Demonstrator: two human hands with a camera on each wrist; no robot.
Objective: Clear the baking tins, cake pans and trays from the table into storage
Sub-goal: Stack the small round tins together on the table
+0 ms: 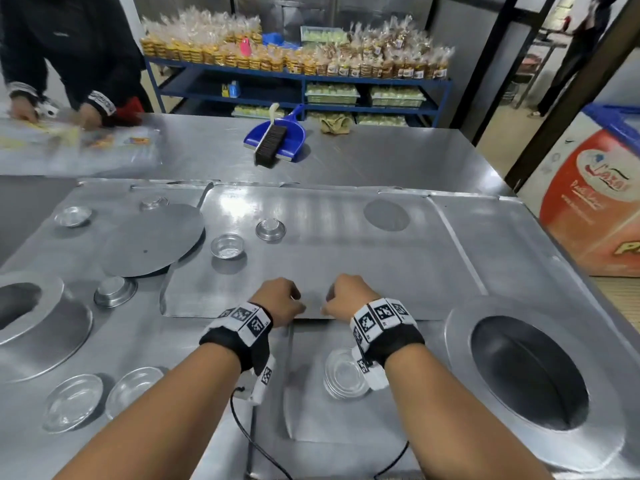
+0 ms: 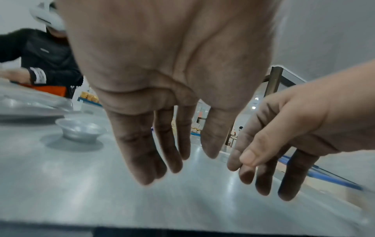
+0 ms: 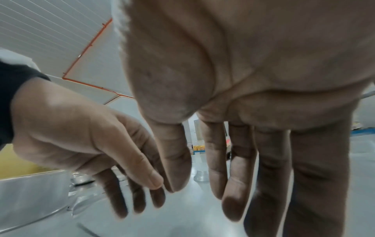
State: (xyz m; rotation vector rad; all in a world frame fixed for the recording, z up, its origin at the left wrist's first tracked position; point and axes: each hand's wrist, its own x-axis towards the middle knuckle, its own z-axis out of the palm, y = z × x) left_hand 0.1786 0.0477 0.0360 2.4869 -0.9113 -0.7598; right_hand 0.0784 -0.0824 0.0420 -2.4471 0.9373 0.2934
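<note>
both hands sit side by side over the near edge of a large flat tray point(image 1: 311, 244) lying in the middle of the steel tabletop point(image 1: 381, 157). the left hand point(image 1: 278, 299) hangs with its fingers point(image 2: 142, 152) straight and pointing down at the tray surface, relaxed and holding nothing. the right hand point(image 1: 346, 296) is the same, its fingers point(image 3: 239, 176) extended downward and loose, nothing between them. the wrist views show the fingertips just above or touching the metal; which, i cannot tell. the two hands are close together, thumbs nearly meeting.

on the tray stand a small foil tin point(image 1: 227, 246) and a small round tin point(image 1: 270, 229), and a dark flat disc point(image 1: 386, 215) lies toward its far right. a large round plate point(image 1: 152, 240) overlaps the tray's left edge. left of that are another foil cup point(image 1: 72, 216) and a small metal bowl point(image 1: 115, 291). at the far left edge sits an upturned cake pan point(image 1: 38, 323); at the right, a deep round cake pan point(image 1: 530, 372) sits open side up. two clear dishes point(image 1: 74, 401) lie near the left forearm, and a clear dish point(image 1: 344, 374) lies under the right wrist.

farther back on the tabletop are a blue dustpan point(image 1: 277, 135) with a brush point(image 1: 269, 142) on it. another person point(image 1: 65, 50) in a dark sleeve stands at the far left corner.
</note>
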